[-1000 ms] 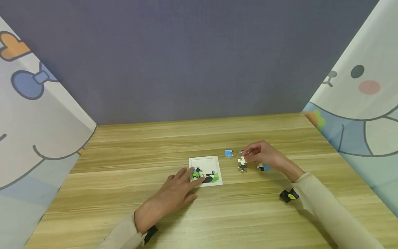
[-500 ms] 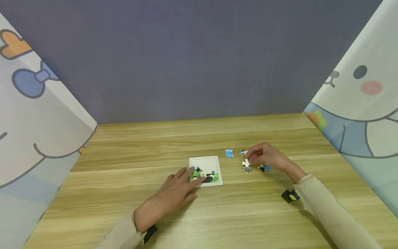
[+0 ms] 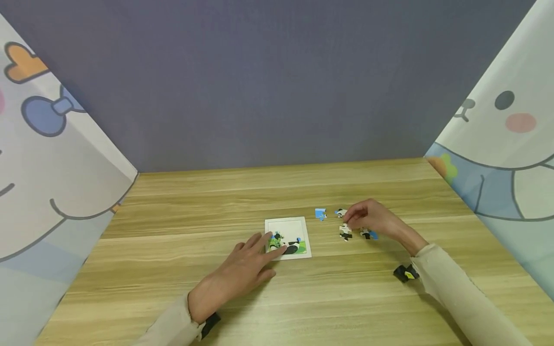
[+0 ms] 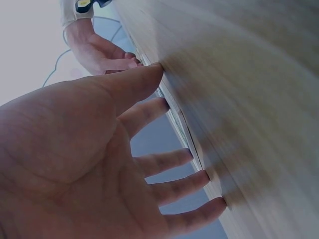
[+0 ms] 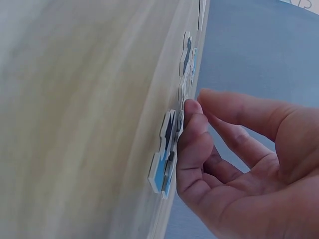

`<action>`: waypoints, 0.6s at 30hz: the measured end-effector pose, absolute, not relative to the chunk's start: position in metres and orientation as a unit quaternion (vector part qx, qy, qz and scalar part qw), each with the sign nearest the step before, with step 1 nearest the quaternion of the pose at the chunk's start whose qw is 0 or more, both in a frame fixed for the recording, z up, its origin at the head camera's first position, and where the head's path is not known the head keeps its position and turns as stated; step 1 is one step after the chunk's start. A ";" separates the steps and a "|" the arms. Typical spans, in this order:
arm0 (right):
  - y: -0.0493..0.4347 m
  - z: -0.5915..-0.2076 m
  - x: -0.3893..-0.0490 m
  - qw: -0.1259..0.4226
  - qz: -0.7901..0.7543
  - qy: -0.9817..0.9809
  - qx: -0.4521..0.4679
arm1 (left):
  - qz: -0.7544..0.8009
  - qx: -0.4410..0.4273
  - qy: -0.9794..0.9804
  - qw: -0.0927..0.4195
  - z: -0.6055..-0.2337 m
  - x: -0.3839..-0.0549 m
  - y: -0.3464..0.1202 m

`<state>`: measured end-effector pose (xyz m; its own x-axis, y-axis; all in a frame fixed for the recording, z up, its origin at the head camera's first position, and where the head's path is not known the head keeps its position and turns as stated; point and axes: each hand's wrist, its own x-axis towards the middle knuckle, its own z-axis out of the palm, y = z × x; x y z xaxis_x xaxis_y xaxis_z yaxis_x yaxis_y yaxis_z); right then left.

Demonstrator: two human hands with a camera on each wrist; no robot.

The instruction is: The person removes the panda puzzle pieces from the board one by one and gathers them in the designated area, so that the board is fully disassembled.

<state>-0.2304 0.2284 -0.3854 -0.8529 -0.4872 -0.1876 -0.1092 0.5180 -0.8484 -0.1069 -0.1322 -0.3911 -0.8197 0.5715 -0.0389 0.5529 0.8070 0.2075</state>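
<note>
My left hand lies palm down, fingers spread, with fingertips on a small white puzzle tray. Assembled in the lower part of the tray is a picture in green, black and white. To the right, my right hand has curled fingers, the thumb and index pinching the upper edge of a black-and-white jigsaw piece. That piece lies close to the table in the right wrist view, where the fingertips hide its near end. A black, white and blue piece lies under the same hand.
A blue jigsaw piece and a panda-face piece lie at the back, left of my right hand. The wooden table meets a grey panel behind. Cartoon-printed panels flank both sides.
My right hand has shifted slightly right with the black-and-white jigsaw piece, which has turned and uncovered the panda-face piece. The left hand has stayed on the tray.
</note>
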 end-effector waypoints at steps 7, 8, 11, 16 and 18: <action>0.227 -0.384 -0.230 0.206 -0.462 0.845 -0.176 | 0.094 0.296 0.949 0.048 -0.392 -0.107 -0.133; 0.227 -0.384 -0.229 0.207 -0.463 0.844 -0.175 | 0.093 0.296 0.949 0.048 -0.392 -0.107 -0.133; 0.226 -0.383 -0.229 0.208 -0.463 0.843 -0.180 | 0.091 0.297 0.949 0.050 -0.393 -0.107 -0.133; 0.223 -0.384 -0.227 0.200 -0.460 0.845 -0.187 | 0.099 0.295 0.949 0.054 -0.393 -0.106 -0.134; 0.222 -0.384 -0.226 0.197 -0.459 0.844 -0.194 | 0.101 0.293 0.949 0.056 -0.392 -0.106 -0.134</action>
<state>-0.2256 0.2215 -0.3837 -0.8468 -0.5086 -0.1555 -0.1466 0.5042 -0.8511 -0.1057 -0.1343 -0.3920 -0.8215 0.5683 -0.0472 0.5456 0.8073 0.2250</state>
